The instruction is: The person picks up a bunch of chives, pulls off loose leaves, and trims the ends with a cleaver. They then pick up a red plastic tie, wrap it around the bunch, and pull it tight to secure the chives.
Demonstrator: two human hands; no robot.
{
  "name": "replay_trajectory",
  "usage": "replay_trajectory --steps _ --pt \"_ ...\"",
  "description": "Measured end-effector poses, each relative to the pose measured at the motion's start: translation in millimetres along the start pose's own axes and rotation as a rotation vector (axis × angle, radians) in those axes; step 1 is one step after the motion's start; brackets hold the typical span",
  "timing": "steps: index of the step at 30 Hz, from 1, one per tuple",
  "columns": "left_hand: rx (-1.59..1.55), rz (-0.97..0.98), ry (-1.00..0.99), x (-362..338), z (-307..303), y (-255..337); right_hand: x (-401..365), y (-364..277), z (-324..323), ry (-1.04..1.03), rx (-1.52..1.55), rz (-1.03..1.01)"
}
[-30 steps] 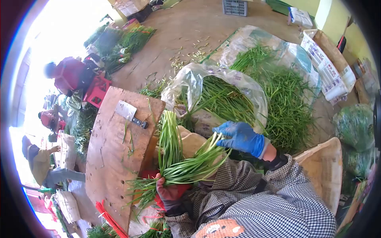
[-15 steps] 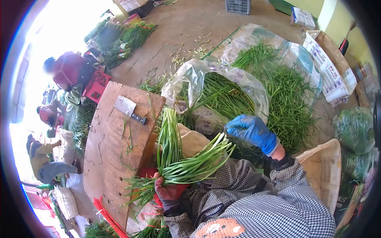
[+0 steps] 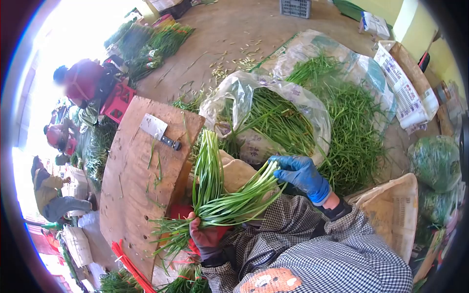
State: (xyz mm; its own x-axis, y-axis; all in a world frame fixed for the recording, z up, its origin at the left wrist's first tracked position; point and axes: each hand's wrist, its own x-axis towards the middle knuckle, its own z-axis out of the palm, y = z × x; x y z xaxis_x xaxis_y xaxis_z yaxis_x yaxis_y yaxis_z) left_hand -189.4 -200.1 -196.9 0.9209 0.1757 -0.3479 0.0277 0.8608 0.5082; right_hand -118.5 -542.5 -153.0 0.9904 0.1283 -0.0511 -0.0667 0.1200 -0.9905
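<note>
Concrete floor [image 3: 229, 29] runs out under everything, littered with cut bits, and a person in a checked shirt sits over it at a low wooden table [image 3: 132, 195]. On the table lies a cleaver [image 3: 155, 128], blade toward the far end, with a few loose green strands around it, and red ties [image 3: 128, 266] poke out by the near edge. The left hand [image 3: 207, 237], in a dark red glove, has its fingers clamped round the bunch of green stalks [image 3: 229, 205] near its leafy end, just beside the table's right edge. The stalks fan up and away from that grip, one part standing toward the far side, the other slanting to the right. The right hand [image 3: 302, 176], in a blue glove, meets the pale tips of that slanting part, its fingers [image 3: 281, 163] curled and touching them; whether they pinch the tips or only rest against them I cannot tell. Behind the hands a clear plastic bag [image 3: 234, 97] gapes open, full of the same greens, and beyond it a bigger heap [image 3: 356, 132] lies spread on a sheet. A woven basket [image 3: 395, 215] sits by the right elbow. Off to the left, other people [image 3: 80, 88] crouch among more greens.
</note>
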Motion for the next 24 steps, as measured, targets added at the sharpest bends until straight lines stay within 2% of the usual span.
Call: replay_trajectory --steps 2,5,12,14,15,17,19,21,24 --pt "-0.004 0.003 -0.002 0 -3 -1 -1 -9 4 0.041 0.130 0.025" --pt "-0.007 0.007 -0.008 -2 -1 -2 2 1 2 0.045 0.057 0.013" --pt "-0.020 -0.002 -0.030 -2 -3 -2 7 -9 6 0.048 0.096 0.091" --pt "-0.008 0.000 -0.080 -2 -8 0 12 7 4 0.066 -0.005 -0.030" --pt "0.004 -0.005 -0.129 -2 -7 0 11 6 4 0.063 -0.004 -0.031" --pt "-0.002 0.002 -0.104 -5 -2 -2 9 1 1 0.046 -0.171 0.027" --pt "-0.007 0.008 -0.077 -9 10 -4 7 -4 1 0.065 -0.121 0.031" --pt "0.009 -0.121 -0.077 -13 19 -2 6 -7 1 0.103 -0.018 0.037" --pt "0.050 -0.093 -0.088 -9 9 -5 10 10 -8 0.098 -0.116 -0.012"
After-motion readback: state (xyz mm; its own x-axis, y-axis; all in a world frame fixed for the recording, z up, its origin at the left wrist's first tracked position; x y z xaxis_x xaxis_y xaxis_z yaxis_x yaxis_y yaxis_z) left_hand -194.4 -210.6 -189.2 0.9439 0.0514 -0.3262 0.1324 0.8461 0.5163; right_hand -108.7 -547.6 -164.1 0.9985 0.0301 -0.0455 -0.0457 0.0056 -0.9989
